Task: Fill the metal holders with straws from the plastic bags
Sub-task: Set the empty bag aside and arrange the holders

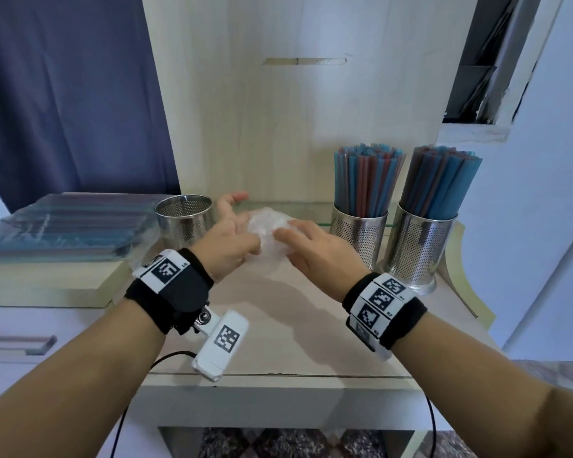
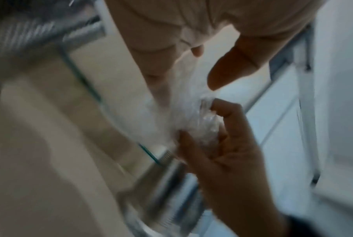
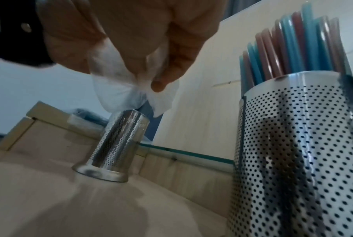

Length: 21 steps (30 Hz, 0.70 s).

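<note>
Both hands meet over the middle of the desk around a crumpled, empty clear plastic bag (image 1: 268, 231). My left hand (image 1: 237, 234) pinches its left side; in the blurred left wrist view its fingers (image 2: 224, 121) curl into the plastic bag (image 2: 191, 115). My right hand (image 1: 306, 241) grips the right side from above. An empty perforated metal holder (image 1: 183, 219) stands just left of my left hand. Two metal holders (image 1: 359, 236) (image 1: 420, 249) packed with blue and red straws (image 1: 366, 180) stand to the right.
Flat plastic bags of straws (image 1: 63, 226) lie stacked on the raised cabinet top at the left. A wooden back panel (image 1: 278, 110) closes the desk behind the holders. The right wrist view shows the empty holder (image 3: 116, 144) and a filled holder (image 3: 293, 160) close by.
</note>
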Motion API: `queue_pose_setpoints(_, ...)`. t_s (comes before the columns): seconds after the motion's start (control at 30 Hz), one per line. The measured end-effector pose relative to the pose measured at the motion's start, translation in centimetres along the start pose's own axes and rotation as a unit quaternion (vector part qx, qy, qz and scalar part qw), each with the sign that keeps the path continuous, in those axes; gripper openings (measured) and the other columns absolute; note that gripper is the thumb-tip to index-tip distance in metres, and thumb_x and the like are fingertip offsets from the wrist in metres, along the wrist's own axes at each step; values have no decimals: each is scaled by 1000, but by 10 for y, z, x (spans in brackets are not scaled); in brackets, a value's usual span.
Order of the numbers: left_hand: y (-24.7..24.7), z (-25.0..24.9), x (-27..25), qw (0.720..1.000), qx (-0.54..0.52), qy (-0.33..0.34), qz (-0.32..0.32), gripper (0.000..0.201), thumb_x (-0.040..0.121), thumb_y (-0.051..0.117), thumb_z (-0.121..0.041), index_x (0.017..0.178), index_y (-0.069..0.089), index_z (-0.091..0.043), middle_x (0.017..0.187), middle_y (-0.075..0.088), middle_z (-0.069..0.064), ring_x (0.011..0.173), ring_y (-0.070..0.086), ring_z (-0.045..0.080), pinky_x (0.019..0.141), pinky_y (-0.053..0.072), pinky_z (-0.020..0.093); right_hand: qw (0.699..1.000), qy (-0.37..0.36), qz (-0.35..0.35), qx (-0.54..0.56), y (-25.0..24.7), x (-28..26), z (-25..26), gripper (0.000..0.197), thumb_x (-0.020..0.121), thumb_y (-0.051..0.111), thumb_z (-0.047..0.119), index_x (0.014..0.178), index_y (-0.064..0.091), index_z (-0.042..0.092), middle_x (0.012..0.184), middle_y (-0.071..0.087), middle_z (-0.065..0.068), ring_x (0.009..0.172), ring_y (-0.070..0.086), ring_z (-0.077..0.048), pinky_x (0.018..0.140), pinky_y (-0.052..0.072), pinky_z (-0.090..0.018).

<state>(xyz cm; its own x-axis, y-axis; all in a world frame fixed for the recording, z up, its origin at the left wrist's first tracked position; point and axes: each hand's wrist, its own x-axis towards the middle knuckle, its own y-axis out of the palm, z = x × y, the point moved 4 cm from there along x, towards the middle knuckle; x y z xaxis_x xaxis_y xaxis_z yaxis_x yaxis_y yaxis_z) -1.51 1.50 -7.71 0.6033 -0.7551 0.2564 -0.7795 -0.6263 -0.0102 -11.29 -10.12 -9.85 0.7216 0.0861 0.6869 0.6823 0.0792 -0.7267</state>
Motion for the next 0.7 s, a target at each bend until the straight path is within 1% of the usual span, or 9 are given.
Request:
queue_pose_setpoints(0.07,-1,-5,1,984,176,28,13,61,70,53,-4,122,31,-28,125,49,1,94,60,15,76,51,29,998,22,-21,-60,4,4,-7,37,74,58,9,106,55,26,94,69,-10,59,64,-34,46,50,-36)
queue_pose_setpoints(0.1,-8,-7,4,957,285,43,-13,53,77,56,-6,122,37,-27,126,45,-1,99,58,20,86,50,35,994,31,-26,-100,6,7,-12,33,69,61,8,98,64,25,83,68,-6,57,62,-30,48,46,-32)
queue_pose_setpoints(0.17,-26,-10,12,883,455,72,-92,40,83,59,-12,121,50,-22,128,43,3,105,50,29,102,39,38,980,45,-5,-192,17,13,-21,25,64,68,9,82,74,25,71,66,2,64,58,-27,60,40,-33)
queue_pose_setpoints(0.23,-45,-10,19,826,534,63,-170,40,82,62,-19,121,54,-18,139,37,12,125,35,34,109,27,40,969,66,26,-237,22,19,-25,18,72,66,10,78,78,22,76,65,1,75,55,-28,65,39,-35)
queue_pose_setpoints(0.3,-63,-5,25,791,566,20,-231,49,80,66,-25,125,51,-17,150,26,16,136,23,37,109,26,46,965,106,114,-210,33,24,-28,25,88,54,8,96,77,12,97,59,-8,93,53,-31,66,40,-35)
queue_pose_setpoints(0.37,-76,2,30,779,571,-22,-258,57,80,67,-30,130,46,-16,155,18,18,138,20,39,107,29,50,950,137,210,-188,49,27,-33,27,97,49,6,115,69,8,112,50,-11,107,50,-31,70,41,-35)
queue_pose_setpoints(0.47,-95,15,40,778,564,-65,-268,69,81,66,-44,137,39,-13,154,20,23,135,27,45,107,32,50,933,142,282,-173,68,34,-40,32,97,46,0,120,66,6,115,51,-12,107,56,-33,77,49,-39)
queue_pose_setpoints(0.6,-112,20,46,794,524,-74,-300,87,77,68,-57,140,35,-8,145,36,24,129,39,45,106,37,48,905,172,352,-165,90,34,-54,37,94,43,-5,124,63,4,121,55,-14,112,59,-34,87,47,-39)
queue_pose_setpoints(0.7,-118,26,46,821,473,-90,-306,93,69,73,-64,136,38,-11,133,51,16,121,51,38,99,45,45,876,219,412,-121,111,30,-71,47,95,45,-2,141,45,6,134,54,-16,122,55,-35,96,45,-40)
